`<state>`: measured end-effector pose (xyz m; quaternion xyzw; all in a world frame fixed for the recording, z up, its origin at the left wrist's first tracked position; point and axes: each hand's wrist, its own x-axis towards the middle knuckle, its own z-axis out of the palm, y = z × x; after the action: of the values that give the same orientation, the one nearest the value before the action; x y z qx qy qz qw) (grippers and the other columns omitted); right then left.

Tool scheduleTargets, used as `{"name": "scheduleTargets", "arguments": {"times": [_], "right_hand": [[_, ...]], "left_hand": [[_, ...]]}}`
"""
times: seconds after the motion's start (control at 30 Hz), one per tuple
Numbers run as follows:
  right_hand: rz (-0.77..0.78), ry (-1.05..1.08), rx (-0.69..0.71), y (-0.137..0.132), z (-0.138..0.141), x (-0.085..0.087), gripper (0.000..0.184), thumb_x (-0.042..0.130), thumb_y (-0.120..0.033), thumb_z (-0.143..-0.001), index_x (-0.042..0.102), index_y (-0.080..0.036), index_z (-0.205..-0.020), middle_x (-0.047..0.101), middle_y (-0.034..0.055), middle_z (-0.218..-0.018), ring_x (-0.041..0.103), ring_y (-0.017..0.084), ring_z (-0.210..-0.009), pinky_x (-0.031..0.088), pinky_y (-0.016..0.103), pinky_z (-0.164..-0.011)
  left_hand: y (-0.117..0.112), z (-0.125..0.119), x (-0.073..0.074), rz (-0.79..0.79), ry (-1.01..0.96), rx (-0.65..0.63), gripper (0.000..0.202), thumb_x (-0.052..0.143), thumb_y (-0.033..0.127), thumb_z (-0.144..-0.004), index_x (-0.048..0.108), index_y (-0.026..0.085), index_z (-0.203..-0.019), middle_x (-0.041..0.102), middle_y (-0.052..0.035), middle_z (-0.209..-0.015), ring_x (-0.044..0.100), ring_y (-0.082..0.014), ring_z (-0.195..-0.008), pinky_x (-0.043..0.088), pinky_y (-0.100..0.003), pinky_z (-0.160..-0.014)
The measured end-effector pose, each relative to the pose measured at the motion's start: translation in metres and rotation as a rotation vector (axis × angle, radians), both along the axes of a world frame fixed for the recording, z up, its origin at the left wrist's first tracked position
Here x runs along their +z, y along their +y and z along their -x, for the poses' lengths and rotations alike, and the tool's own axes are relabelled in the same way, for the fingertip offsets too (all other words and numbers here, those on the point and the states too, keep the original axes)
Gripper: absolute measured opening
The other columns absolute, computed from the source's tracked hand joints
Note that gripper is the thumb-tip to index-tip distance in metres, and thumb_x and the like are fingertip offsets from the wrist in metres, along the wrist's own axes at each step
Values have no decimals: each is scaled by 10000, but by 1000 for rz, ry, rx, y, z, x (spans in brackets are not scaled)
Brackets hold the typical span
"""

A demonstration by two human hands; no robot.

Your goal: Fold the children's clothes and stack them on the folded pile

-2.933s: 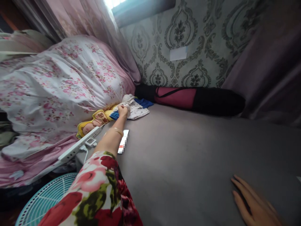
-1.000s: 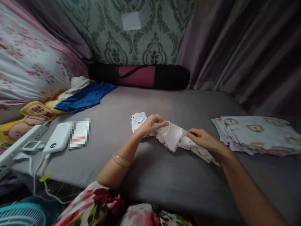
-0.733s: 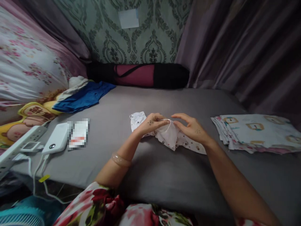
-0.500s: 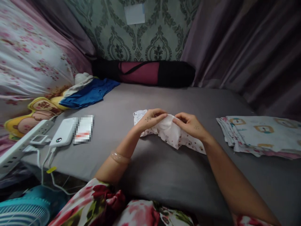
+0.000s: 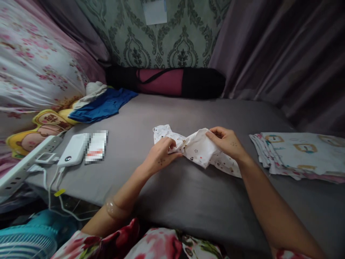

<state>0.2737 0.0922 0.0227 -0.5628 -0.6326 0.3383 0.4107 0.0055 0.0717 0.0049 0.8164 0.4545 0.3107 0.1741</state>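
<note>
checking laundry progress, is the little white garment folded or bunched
Bunched: the white garment lies crumpled and twisted between the left hand and right hand.

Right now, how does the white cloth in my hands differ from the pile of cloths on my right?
The white cloth is crumpled and gripped by the left hand and right hand; the pile lies flat and folded. The white cloth carries tiny scattered marks; the pile shows larger framed pictures. Both lie on the grey bed.

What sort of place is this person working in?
Most likely a home bedroom: a grey mattress, a flowered quilt heaped at the left, and curtains beside patterned wallpaper. The left hand and right hand hold a small printed garment.
</note>
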Motion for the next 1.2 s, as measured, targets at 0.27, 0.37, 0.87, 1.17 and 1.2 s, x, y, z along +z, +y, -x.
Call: {"name": "scheduleTargets", "arguments": {"times": [0.27, 0.37, 0.87, 1.17, 1.2], "right_hand": [[26, 55, -31, -8, 0, 19, 367, 681, -547, -748, 683, -191, -834, 694, 49, -831, 624, 170, -718, 494, 280, -621], [49, 90, -30, -13, -5, 28, 372, 697, -562, -729, 688, -210, -850, 698, 48, -843, 634, 179, -725, 499, 278, -602], [186, 147, -5, -10, -5, 27, 389, 730, -567, -680, 681, -199, -796, 662, 28, -731, 574, 140, -596, 431, 239, -487], [241, 81, 49, -12, -7, 9, 377, 683, -558, -735, 678, -192, -826, 669, 28, -754, 579, 139, -605, 417, 234, -494], [240, 77, 49, -12, -7, 9, 380, 681, -562, -736, 677, -193, -826, 671, 29, -754, 581, 141, -606, 419, 234, -494]], "left_hand": [[16, 16, -8, 27, 21, -6, 99, 523, 257, -891, 565, 183, -841, 597, -25, -813, 519, -147, -743, 411, -277, -701], [22, 25, 12, 191, -200, -38, 147, 549, 306, -888, 605, 173, -865, 620, -22, -806, 542, -135, -745, 425, -264, -706], [58, 31, 22, 259, -252, -120, 164, 506, 298, -880, 602, 164, -884, 561, -4, -741, 481, -102, -661, 392, -221, -594], [49, 16, 5, 238, -85, 50, 285, 410, 381, -942, 613, 180, -941, 643, -36, -860, 558, -145, -767, 419, -264, -685], [46, 13, 11, 208, -101, 32, 295, 412, 400, -946, 612, 182, -949, 646, -43, -891, 566, -151, -797, 423, -265, -695]]}}
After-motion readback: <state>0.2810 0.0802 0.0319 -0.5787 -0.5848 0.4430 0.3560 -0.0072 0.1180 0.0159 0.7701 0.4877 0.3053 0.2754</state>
